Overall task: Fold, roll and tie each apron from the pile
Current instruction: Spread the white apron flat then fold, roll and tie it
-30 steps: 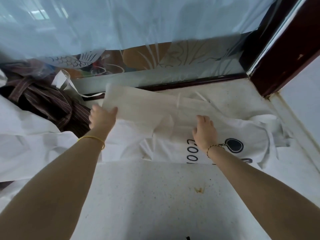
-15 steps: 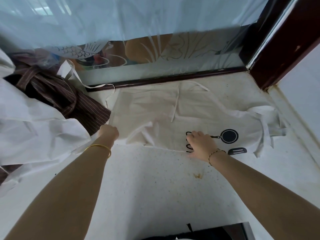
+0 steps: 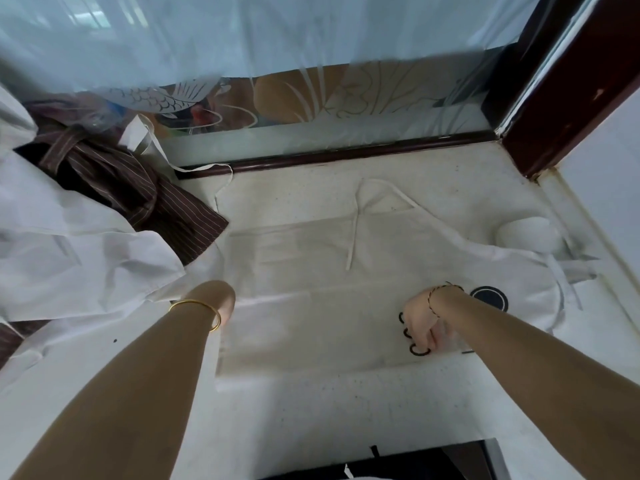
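Head view, the only one you've got: the cream apron (image 3: 311,258) is spread flat on the table (image 3: 346,410), filling the middle of the frame. Its printed pan logo (image 3: 490,299) sits over at about 3 o'clock, and a loose neck strap (image 3: 356,223) trails up toward 12.

Your left hand (image 3: 225,306) is down at the apron's left edge, roughly 9 o'clock of the cloth. Your own forearm mostly hides it, so I honestly can't tell if the fingers are pinching the edge or just resting there. Your right hand (image 3: 420,327) is at the near right part, around 4 o'clock, with its fingers curled down onto the fabric right over the printed letters. Looks to me like it's gripping the near edge.

The pile (image 3: 69,244) of white aprons, plus a brown striped one (image 3: 138,199), sits at 9 to 10 o'clock, touching or overlapping the left edge of the apron you're working.

What could go wrong from here, imo:
- that neck strap is lying loose across the middle, so if you fold over it you'll get a lump inside and the roll comes out lopsided
- the waist ties (image 3: 561,282) at 3 o'clock are bunched near the wall, so they could get trapped in the roll, and then you've got nothing to tie with
- the pile is crowding your left side, and you might snag a corner of the white one and drag it into the fold
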The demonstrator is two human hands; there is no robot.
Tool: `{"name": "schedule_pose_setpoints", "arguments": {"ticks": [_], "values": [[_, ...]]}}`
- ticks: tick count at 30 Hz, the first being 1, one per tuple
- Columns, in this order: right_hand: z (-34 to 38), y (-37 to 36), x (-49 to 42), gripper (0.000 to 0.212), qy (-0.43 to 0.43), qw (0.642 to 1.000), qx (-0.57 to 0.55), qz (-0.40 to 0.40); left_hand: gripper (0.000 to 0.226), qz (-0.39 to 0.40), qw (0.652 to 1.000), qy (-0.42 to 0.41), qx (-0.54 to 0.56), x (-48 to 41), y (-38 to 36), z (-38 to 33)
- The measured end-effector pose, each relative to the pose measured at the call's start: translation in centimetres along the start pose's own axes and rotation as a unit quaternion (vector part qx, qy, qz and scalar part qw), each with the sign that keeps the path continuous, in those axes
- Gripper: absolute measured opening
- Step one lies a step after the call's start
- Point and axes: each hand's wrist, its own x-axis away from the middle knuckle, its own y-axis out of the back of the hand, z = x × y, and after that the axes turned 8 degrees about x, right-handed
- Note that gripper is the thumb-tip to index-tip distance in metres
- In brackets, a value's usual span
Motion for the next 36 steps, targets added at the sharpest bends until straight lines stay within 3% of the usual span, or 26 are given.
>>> {"name": "schedule_pose_setpoints", "arguments": {"ticks": [1,2,5,7,11,16,19,22,27,31,36], "values": [[-0.1,0.3,0.1,0.008,0.002,0.999,-0.053,0.007,0.034,-0.039,0.999,-0.013,0.008,0.1,0.4,-0.6],[-0.4,0.7,-0.4,0.010,0.002,0.994,-0.096,-0.043,0.035,-0.070,0.997,-0.020,0.005,-0.7,0.8,-1.0],[-1.1,3.5,-1.5,0.016,-0.033,0.951,-0.129,-0.278,0.040,-0.182,0.980,-0.071,0.034,-2.6,2.1,-3.0],[-1.0,5.3,-1.9,0.020,-0.047,0.914,-0.128,-0.382,0.041,-0.210,0.969,-0.128,0.029,-3.5,2.7,-4.6],[-1.1,9.2,-2.6,0.022,-0.056,0.875,-0.142,-0.459,0.041,-0.216,0.955,-0.206,-0.003,-5.7,3.4,-6.6],[-2.1,12.3,-5.5,0.031,-0.075,0.861,-0.077,-0.497,0.042,-0.177,0.948,-0.259,-0.048,-7.8,3.8,-8.7],[-2.5,12.8,-6.9,0.024,-0.071,0.865,-0.043,-0.495,0.040,-0.171,0.948,-0.261,-0.067,-9.0,3.9,-9.3],[-3.3,13.1,-7.7,0.020,-0.067,0.861,-0.042,-0.503,0.035,-0.164,0.950,-0.256,-0.071,-10.0,4.4,-9.6],[-4.3,13.9,-8.1,0.013,-0.042,0.862,-0.047,-0.504,0.008,-0.138,0.954,-0.262,-0.041,-10.6,4.9,-9.6],[-5.0,14.2,-7.9,0.016,-0.027,0.857,-0.069,-0.510,0.021,-0.144,0.950,-0.277,0.008,-10.8,4.9,-9.4],[-5.4,14.3,-7.8,0.019,-0.019,0.858,-0.080,-0.507,0.015,-0.151,0.957,-0.248,0.013,-10.8,4.8,-9.8]]}}
